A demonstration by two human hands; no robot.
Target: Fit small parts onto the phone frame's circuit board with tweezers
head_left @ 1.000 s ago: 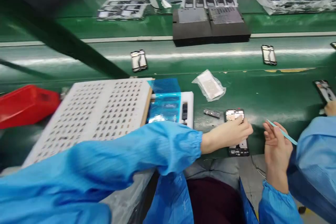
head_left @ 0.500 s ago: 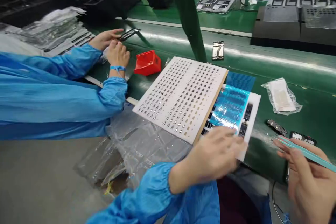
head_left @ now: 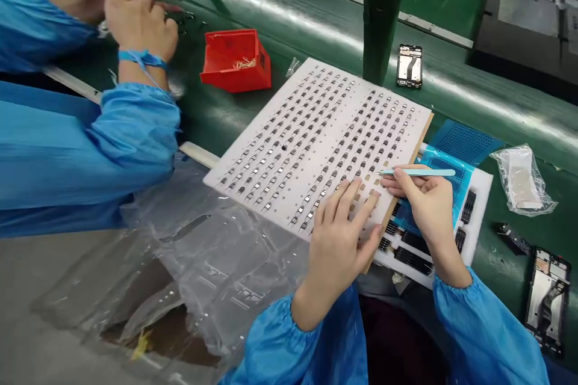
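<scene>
Turquoise slim tweezers (head_left: 422, 172) sit pinched between thumb and fingers of the right hand (head_left: 427, 198), tips at a white rectangular board (head_left: 336, 132) bearing rows of small dark parts; contact cannot be told. The left hand (head_left: 338, 237), fingers spread, holding nothing, lies on the board's near right corner, over the green worktop (head_left: 203, 126).
</scene>
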